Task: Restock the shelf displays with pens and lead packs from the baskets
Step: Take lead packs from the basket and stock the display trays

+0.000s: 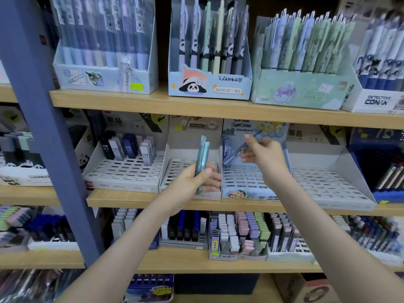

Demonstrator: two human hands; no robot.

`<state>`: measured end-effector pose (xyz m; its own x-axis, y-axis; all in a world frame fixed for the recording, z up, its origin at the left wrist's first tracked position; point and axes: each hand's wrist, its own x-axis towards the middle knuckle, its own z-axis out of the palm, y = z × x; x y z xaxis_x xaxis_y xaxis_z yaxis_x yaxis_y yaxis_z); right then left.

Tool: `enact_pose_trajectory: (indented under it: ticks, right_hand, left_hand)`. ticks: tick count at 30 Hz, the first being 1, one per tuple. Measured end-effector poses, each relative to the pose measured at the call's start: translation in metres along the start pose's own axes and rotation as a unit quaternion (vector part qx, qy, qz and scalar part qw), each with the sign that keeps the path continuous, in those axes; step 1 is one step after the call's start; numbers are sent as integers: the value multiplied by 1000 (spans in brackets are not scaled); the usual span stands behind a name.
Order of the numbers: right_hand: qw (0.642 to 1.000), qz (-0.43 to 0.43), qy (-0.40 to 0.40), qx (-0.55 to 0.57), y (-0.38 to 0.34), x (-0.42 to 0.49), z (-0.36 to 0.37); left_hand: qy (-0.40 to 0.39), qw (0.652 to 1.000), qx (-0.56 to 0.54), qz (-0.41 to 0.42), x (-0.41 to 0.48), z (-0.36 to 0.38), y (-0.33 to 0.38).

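- Two hands reach up to the middle shelf (153,201), one on each side of a cartoon-printed display tray (251,196).
- Left hand (188,182): fingers and thumb are curled round a small bundle of pale teal slim packs (202,156), held upright with their tops poking above the fist. I can't tell from here whether they are pens or lead cases.
- Right hand (265,157): it pinches one bluish slim pack (232,158) between thumb and fingers. The pack is tilted, its low end pointing down into the back left corner of the cartoon tray; it is blurred, so I can't see whether it touches the slots.
- Just behind the left hand stands a narrow grey slotted tray (185,165).
- Further left sits a wider grey tray (122,185) with a few HB 0.7 lead packs (127,148) standing in its back rows.
- Right of the cartoon tray is a white slotted tray (328,186).
- On the shelf above, a panda pen box (209,88) stands among other pen boxes.
- On the shelf below, rows of pastel lead cases (247,228) fill their trays.
- A blue post (39,119) crosses the left side of the shelves.
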<state>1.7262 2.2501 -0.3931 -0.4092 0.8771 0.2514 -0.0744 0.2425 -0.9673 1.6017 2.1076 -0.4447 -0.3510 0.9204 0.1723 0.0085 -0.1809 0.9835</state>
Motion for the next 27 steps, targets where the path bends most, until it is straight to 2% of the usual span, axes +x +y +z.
enact_pose_trajectory:
  ticks: [4, 7, 13, 17, 21, 27]
  right_hand:
    - [986, -15, 17, -162, 21, 12, -3]
    - [975, -30, 6, -218, 29, 17, 3]
    - [960, -48, -2, -275, 33, 29, 14]
    - [924, -69, -17, -375, 27, 31, 25]
    - [903, -93, -20, -419, 22, 29, 36]
    - [901, -42, -48, -429, 27, 30, 40]
  left_hand:
    - [50, 997, -45, 31, 0, -9, -1]
    - [60, 995, -72, 45, 1, -12, -1]
    - [66, 992, -85, 59, 2, -15, -1]
    - [67, 993, -83, 57, 4, -14, -3]
    - [64, 993, -83, 55, 4, -14, -5]
    - [59, 994, -78, 53, 3, -15, -6]
